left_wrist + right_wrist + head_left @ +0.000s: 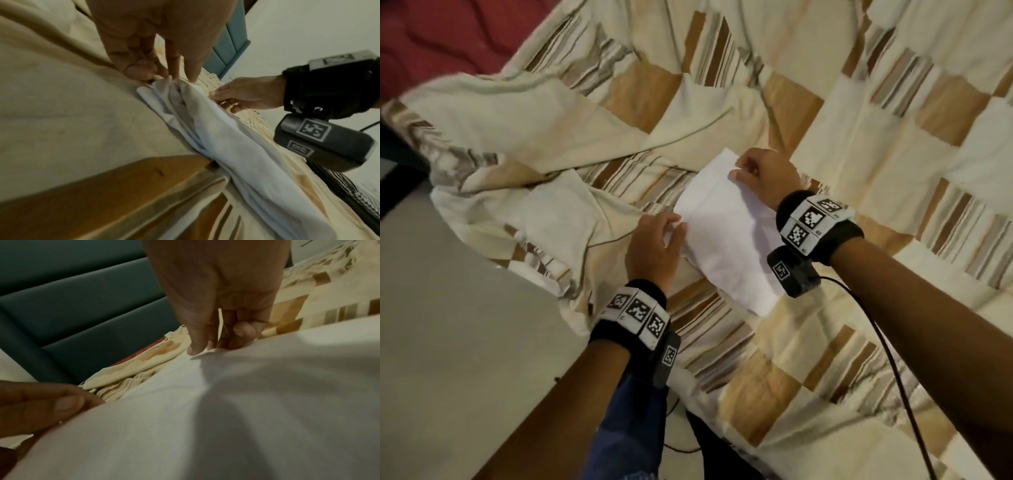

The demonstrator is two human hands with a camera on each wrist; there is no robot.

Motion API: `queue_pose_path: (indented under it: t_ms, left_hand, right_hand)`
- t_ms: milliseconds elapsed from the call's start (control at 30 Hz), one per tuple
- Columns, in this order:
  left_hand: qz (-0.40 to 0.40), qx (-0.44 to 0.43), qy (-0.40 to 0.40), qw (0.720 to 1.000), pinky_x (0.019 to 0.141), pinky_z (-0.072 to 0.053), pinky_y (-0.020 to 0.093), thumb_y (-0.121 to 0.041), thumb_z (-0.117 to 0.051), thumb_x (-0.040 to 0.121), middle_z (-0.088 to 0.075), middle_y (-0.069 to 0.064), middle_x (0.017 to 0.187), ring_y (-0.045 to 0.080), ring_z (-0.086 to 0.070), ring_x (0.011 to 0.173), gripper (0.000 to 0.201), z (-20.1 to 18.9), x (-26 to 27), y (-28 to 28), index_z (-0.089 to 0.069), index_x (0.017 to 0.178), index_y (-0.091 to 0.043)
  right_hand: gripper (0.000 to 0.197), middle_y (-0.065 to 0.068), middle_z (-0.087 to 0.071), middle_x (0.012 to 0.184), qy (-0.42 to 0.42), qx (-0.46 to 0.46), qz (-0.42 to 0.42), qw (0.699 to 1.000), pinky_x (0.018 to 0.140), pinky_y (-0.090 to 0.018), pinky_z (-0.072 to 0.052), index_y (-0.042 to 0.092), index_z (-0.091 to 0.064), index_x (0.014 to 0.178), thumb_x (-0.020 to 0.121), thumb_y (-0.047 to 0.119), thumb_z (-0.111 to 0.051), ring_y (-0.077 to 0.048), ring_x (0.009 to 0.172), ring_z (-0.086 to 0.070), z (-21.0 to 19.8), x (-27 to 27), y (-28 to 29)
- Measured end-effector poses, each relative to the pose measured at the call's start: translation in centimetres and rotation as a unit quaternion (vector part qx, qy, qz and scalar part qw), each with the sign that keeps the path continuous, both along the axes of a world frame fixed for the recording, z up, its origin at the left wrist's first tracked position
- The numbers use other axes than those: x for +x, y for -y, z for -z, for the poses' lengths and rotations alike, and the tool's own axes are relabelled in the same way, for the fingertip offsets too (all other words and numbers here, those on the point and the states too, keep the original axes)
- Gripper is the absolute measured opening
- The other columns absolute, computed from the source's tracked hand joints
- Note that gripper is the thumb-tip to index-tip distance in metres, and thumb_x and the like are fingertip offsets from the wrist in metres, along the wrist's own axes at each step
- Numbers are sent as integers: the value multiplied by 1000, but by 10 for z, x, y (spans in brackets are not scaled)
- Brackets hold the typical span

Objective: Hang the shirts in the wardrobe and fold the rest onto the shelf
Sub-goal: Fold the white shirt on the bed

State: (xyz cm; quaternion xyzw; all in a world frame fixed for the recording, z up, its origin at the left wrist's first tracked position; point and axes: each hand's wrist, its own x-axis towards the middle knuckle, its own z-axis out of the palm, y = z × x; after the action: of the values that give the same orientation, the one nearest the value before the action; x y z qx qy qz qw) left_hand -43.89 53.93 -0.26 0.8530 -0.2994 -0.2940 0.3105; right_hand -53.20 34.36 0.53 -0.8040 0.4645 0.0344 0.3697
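On the bed [876,144], over a rumpled cream, tan and striped patchwork cover [551,113], a folded white garment [726,233] lies flat, running from the far side of the cover back towards the person. The left hand [654,246] pinches its near-left corner, thumb against curled fingers, and the left wrist view shows several stacked layers bunched at that pinch. The right hand [767,174] pinches the far corner in the same way, fingertips [197,348] closed on the thin edge. What kind of garment it is I cannot tell: no collar, sleeve or button shows, only plain white cloth. Its underside and inner folds are hidden, and the right wrist view is mostly filled with blurred white fabric. Both wrists wear black bands with printed marker tags, and a dark cable [893,370] trails from the right one out of the picture. A padded dark teal headboard [82,296] sits beyond the bed, partly cut off.
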Motion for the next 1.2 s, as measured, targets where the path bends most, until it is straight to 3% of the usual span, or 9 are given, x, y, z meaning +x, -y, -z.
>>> queue_pose_path:
  t_ms: [100,267,433,533,700,867,1000,1133,1200]
  left_hand:
    - [42,65,11,997,78,-44,31,-45,-55,89,-52,7,107,20,-52,93,33,1,-1,6,-62,107,-18]
    - [18,57,-18,998,80,-44,31,-41,-63,85,-48,7,113,21,-50,102,34,0,-3,9,-63,101,-12]
    - [5,30,27,999,76,-36,24,-38,-61,87,-47,6,119,18,-45,108,32,-3,-3,6,-61,99,-9]
    - [2,50,26,998,76,-43,29,-37,-57,90,-46,9,119,23,-47,107,32,4,3,5,-59,99,-7]
    - [-5,93,49,994,74,-35,30,-34,-46,96,-46,11,120,25,-46,108,31,7,3,6,-56,102,-6]
    - [-33,84,24,996,76,-36,29,-39,-49,94,-47,10,118,22,-48,105,35,6,-3,4,-57,102,-6]
    - [-53,116,4,992,83,-41,39,-32,-50,94,-48,10,122,26,-49,107,32,12,-1,3,-58,105,-4]
    - [-70,132,-9,989,89,-39,39,-30,-48,95,-49,14,124,31,-48,113,35,20,4,5,-61,107,0]
    - [-94,83,-18,992,84,-39,36,-30,-52,92,-53,17,117,32,-50,108,34,20,1,2,-61,103,1]
  right_hand:
    - [28,-9,-59,91,-20,-30,3,999,83,-43,-46,6,-59,106,86,25,-65,-27,90,-56,8,3,1]
    - [3,7,-53,71,12,-68,35,997,79,-42,-49,12,-61,87,86,10,-62,-20,79,-52,7,2,-3]
    - [6,-7,-58,89,80,-124,43,988,67,-28,-38,10,-64,86,85,16,-64,-21,79,-51,-7,16,-6]
    - [5,-7,-62,90,76,-96,56,991,69,-29,-42,9,-65,86,83,14,-66,-17,79,-51,1,29,-7]
    - [9,-8,-66,90,47,-50,28,997,75,-31,-44,6,-66,88,83,13,-64,-13,80,-50,14,38,-6]
    - [16,-5,-63,83,60,21,10,998,73,-28,-43,5,-67,88,85,21,-65,-17,80,-55,6,19,9]
    - [17,-4,-61,86,15,-6,-41,999,77,-28,-42,3,-66,88,87,19,-61,-14,80,-52,4,28,14]
    - [12,-7,-62,81,43,15,36,998,67,-24,-44,6,-65,81,89,13,-60,-12,76,-53,4,28,30]
    - [13,-10,-63,82,86,30,49,995,67,-20,-45,5,-67,87,91,12,-57,-5,66,-54,-4,9,33]
